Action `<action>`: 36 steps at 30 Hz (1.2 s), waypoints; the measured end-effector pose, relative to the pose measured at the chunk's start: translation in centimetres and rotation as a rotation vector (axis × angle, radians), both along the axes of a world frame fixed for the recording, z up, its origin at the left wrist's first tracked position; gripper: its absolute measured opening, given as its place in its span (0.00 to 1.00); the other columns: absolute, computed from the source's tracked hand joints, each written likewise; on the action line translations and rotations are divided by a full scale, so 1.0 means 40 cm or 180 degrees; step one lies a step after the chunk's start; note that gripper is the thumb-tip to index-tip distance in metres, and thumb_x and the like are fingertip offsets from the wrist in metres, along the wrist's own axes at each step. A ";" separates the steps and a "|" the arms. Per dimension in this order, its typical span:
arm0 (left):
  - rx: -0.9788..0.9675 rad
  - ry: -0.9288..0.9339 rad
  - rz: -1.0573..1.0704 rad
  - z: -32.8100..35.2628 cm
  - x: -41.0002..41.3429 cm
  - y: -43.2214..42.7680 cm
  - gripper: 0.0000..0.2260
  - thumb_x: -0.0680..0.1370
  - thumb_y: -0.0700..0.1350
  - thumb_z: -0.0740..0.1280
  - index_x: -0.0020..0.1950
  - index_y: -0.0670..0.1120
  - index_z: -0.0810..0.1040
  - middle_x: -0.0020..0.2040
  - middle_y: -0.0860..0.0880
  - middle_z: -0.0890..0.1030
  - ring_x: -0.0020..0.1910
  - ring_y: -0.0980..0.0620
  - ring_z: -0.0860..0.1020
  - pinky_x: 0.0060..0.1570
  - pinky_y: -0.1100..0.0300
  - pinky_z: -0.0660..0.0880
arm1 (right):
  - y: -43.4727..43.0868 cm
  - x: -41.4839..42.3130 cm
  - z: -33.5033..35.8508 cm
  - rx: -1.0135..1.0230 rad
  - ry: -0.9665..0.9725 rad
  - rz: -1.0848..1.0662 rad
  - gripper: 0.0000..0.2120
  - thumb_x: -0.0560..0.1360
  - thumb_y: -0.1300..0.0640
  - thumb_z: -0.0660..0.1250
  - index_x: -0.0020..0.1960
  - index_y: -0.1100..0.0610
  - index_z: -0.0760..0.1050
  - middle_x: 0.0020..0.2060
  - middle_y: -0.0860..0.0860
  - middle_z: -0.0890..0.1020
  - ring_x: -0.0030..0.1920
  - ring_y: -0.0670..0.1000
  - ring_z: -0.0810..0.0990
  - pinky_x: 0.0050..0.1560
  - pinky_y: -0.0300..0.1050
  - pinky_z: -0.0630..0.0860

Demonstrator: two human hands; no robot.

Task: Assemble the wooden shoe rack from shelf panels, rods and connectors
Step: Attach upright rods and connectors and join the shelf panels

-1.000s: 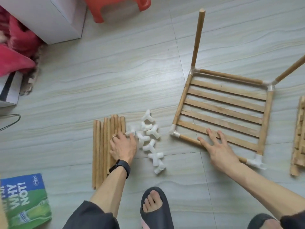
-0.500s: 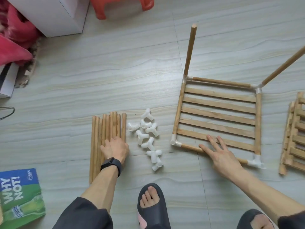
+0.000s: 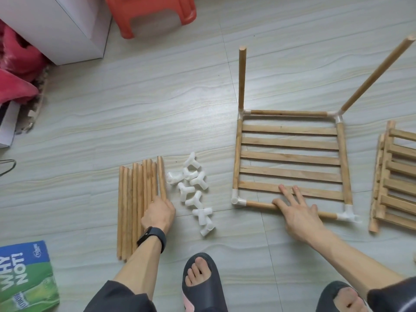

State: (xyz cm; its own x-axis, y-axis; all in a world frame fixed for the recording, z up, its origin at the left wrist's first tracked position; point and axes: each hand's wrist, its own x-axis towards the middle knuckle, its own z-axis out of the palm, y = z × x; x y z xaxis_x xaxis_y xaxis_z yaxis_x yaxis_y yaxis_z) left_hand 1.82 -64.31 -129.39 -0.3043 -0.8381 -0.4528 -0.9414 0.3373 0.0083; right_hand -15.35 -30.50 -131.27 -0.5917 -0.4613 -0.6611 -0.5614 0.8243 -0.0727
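On the floor (image 3: 157,104), one shelf frame (image 3: 290,158) held two uprights (image 3: 242,77); right hand (image 3: 299,213) lay spread on it, left hand (image 3: 158,214) gripped a rod (image 3: 161,176) beside loose connectors (image 3: 194,192).

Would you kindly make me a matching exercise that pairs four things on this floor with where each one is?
Things
1. white connectors
2. loose rods
3. framed shelf
4. red stool

Places
A. under the flat right hand
B. at the top of the view, beside the white cabinet
C. heaped between things 2 and 3
D. under the left hand

Pairs: 1-C, 2-D, 3-A, 4-B
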 end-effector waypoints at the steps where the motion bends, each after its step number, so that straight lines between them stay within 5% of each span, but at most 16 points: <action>1: -0.0026 0.0331 0.0122 0.010 -0.006 -0.002 0.16 0.84 0.53 0.55 0.59 0.42 0.73 0.53 0.41 0.81 0.46 0.42 0.76 0.45 0.52 0.72 | -0.005 0.003 0.001 -0.0012 0.0015 -0.0043 0.34 0.73 0.68 0.57 0.72 0.41 0.60 0.80 0.44 0.34 0.81 0.59 0.36 0.66 0.72 0.66; 5: 0.0067 0.1588 -0.0215 0.063 -0.059 0.016 0.10 0.84 0.54 0.58 0.55 0.49 0.71 0.47 0.48 0.80 0.43 0.48 0.78 0.43 0.50 0.77 | -0.038 0.000 0.028 0.0028 -0.0119 -0.0255 0.21 0.75 0.61 0.58 0.68 0.50 0.66 0.81 0.50 0.43 0.81 0.63 0.42 0.67 0.70 0.67; 8: 0.0101 0.2030 -0.0901 0.083 -0.119 0.071 0.06 0.84 0.52 0.60 0.55 0.52 0.72 0.43 0.53 0.79 0.40 0.52 0.78 0.36 0.52 0.75 | -0.075 -0.013 0.062 -0.0366 -0.0282 -0.0556 0.23 0.78 0.44 0.63 0.71 0.51 0.67 0.77 0.54 0.60 0.77 0.61 0.59 0.69 0.62 0.67; 11: 0.0352 0.2193 -0.1934 0.084 -0.167 0.166 0.08 0.83 0.53 0.60 0.55 0.51 0.74 0.41 0.54 0.79 0.38 0.53 0.77 0.32 0.59 0.70 | -0.124 -0.026 0.144 -0.1924 -0.1007 -0.1910 0.30 0.71 0.32 0.71 0.66 0.46 0.71 0.56 0.46 0.81 0.53 0.47 0.82 0.53 0.45 0.77; 13: 0.0471 0.2085 -0.2704 0.066 -0.179 0.235 0.08 0.82 0.53 0.61 0.58 0.51 0.72 0.42 0.51 0.79 0.38 0.48 0.77 0.32 0.52 0.72 | -0.149 -0.031 0.201 -0.2721 -0.1346 -0.2604 0.28 0.69 0.31 0.72 0.59 0.49 0.76 0.39 0.46 0.82 0.34 0.47 0.82 0.38 0.41 0.76; 15: 0.0698 0.2054 -0.2880 0.046 -0.183 0.281 0.10 0.82 0.56 0.62 0.61 0.55 0.71 0.44 0.51 0.81 0.42 0.47 0.78 0.37 0.48 0.76 | -0.153 -0.040 0.232 -0.2942 -0.0995 -0.2614 0.24 0.72 0.32 0.67 0.47 0.53 0.81 0.28 0.48 0.81 0.27 0.49 0.80 0.34 0.43 0.76; 19: 0.0790 0.1914 -0.2258 -0.010 -0.155 0.278 0.24 0.74 0.71 0.64 0.66 0.62 0.71 0.59 0.54 0.78 0.57 0.54 0.76 0.52 0.56 0.76 | -0.112 -0.063 0.262 -0.3202 -0.0113 -0.2588 0.21 0.78 0.38 0.64 0.38 0.53 0.82 0.28 0.48 0.83 0.27 0.48 0.83 0.32 0.47 0.80; 22: 0.0852 0.1459 -0.2307 -0.058 -0.120 0.259 0.24 0.75 0.67 0.67 0.71 0.67 0.71 0.64 0.55 0.74 0.61 0.54 0.72 0.57 0.58 0.73 | -0.089 -0.068 0.266 -0.3513 0.0130 -0.2708 0.20 0.77 0.38 0.64 0.38 0.52 0.82 0.27 0.49 0.82 0.28 0.49 0.83 0.32 0.48 0.81; 25: 0.0811 0.1536 -0.2276 -0.084 -0.126 0.261 0.18 0.78 0.62 0.68 0.67 0.68 0.75 0.60 0.58 0.76 0.58 0.55 0.72 0.51 0.64 0.68 | -0.087 -0.051 0.267 -0.3537 0.0151 -0.2617 0.20 0.78 0.38 0.63 0.38 0.50 0.82 0.27 0.49 0.82 0.27 0.48 0.83 0.31 0.43 0.80; 31: 0.0827 0.1402 -0.2417 -0.098 -0.150 0.255 0.17 0.77 0.63 0.67 0.66 0.70 0.75 0.56 0.60 0.76 0.55 0.56 0.70 0.46 0.63 0.66 | -0.114 -0.018 0.268 -0.3330 0.0014 -0.2381 0.23 0.77 0.37 0.62 0.40 0.54 0.82 0.29 0.50 0.82 0.29 0.49 0.83 0.35 0.52 0.81; 36: 0.0908 0.1390 -0.2347 -0.098 -0.145 0.259 0.17 0.79 0.63 0.65 0.68 0.71 0.73 0.58 0.60 0.75 0.55 0.56 0.69 0.46 0.63 0.65 | -0.128 0.004 0.256 -0.3182 0.0153 -0.1994 0.15 0.82 0.44 0.65 0.44 0.51 0.83 0.30 0.47 0.83 0.31 0.46 0.84 0.36 0.50 0.81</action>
